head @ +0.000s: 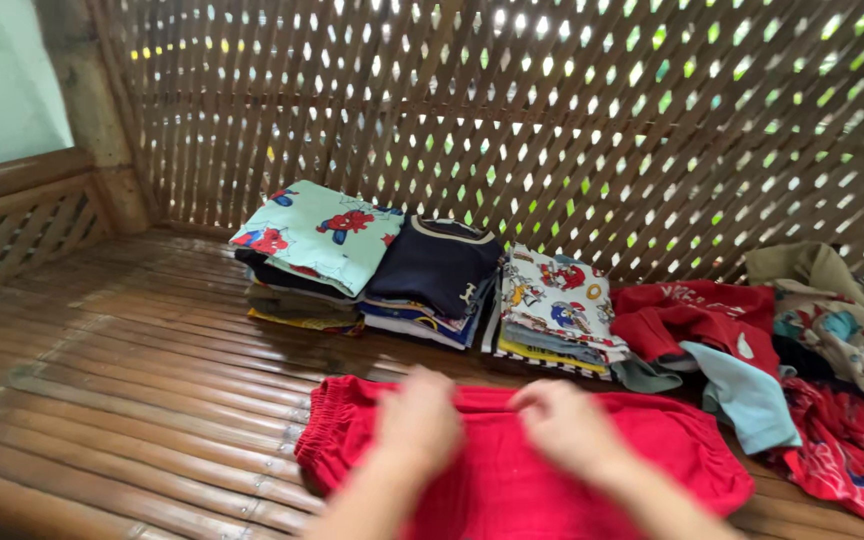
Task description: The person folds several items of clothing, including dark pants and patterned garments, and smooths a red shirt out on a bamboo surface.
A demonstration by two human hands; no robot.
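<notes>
Both grips on red shorts, bamboo floor

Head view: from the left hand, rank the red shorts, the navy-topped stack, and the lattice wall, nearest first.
From the left hand:
1. Red shorts, directly under it, touched by the fingers.
2. Navy-topped stack, middle pile, straight behind the shorts.
3. Lattice wall, behind all the stacks, farthest back.
</notes>
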